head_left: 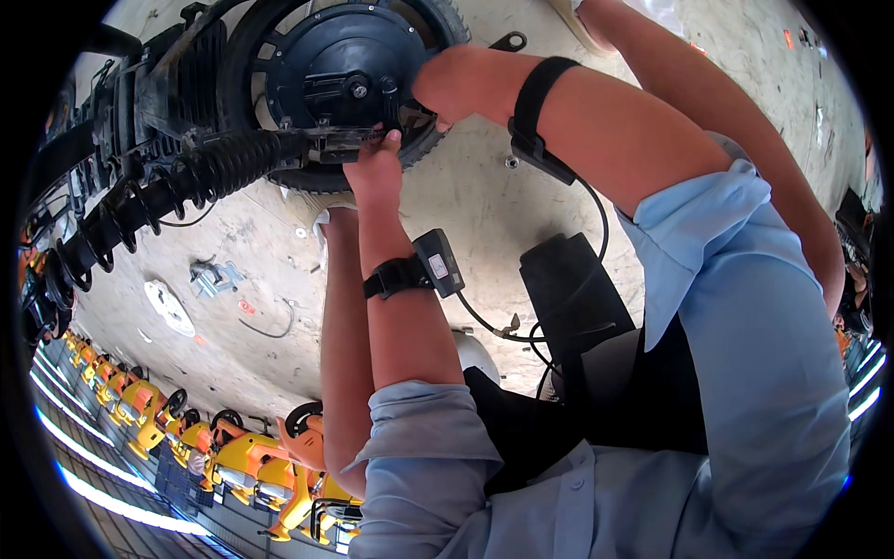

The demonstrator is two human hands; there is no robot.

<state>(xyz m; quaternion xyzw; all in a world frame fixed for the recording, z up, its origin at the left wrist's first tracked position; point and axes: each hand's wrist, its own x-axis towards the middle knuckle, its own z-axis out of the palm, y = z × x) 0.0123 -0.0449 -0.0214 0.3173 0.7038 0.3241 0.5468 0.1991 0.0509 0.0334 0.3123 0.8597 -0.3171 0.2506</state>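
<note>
A black spoked wheel with a knobby tyre [449, 20] and a large round hub [312, 58] fills the top of the view. My left hand [374, 170] is closed at the dark metal bracket [343, 142] beside the hub, its thumb up; what it pinches is hidden. From the right, my right hand [441, 86] reaches over the wheel's edge with its fingers curled in. The hand itself hides what they grip. Past that wrist shows the ring end of a dark wrench [510, 42]; I cannot tell whether it is held or lying.
A black coil-spring shock absorber [191, 177] runs down the left. On the concrete floor lie a metal bracket-like part [214, 277], a white flat piece [169, 307] and a small nut [511, 162]. Yellow and orange vehicles [242, 461] stand in a row at lower left.
</note>
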